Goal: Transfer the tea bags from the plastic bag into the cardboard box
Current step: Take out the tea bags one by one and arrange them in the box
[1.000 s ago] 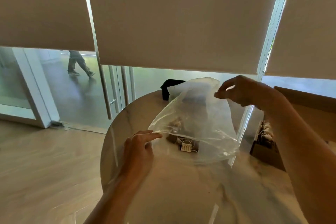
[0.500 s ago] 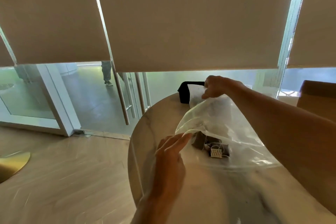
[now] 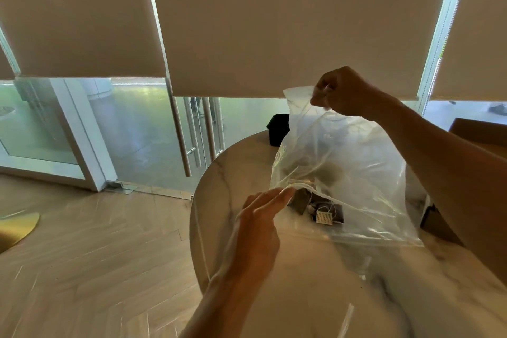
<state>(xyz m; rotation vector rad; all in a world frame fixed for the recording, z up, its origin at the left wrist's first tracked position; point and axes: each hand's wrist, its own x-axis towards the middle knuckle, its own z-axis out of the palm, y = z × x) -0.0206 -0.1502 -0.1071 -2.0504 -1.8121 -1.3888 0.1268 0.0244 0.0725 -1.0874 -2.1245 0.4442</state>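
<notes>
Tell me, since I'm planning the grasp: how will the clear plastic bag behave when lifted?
Probably floppy: the plastic bag sags and creases under the right hand's pinch. Likely light, as only a few tea bags lie inside. Its glossy film may slip where the left hand touches.

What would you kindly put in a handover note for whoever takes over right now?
Right hand: grip pinched on the plastic bag at its top edge, held raised.
Left hand: fingers at the bag's lower opening, grip looks open.
Tea bags: in the bag, low over the round table.
Cardboard box: at the right, mostly hidden by the right arm.
Done: bag opened.
Left: move the tea bags into the box.
</notes>
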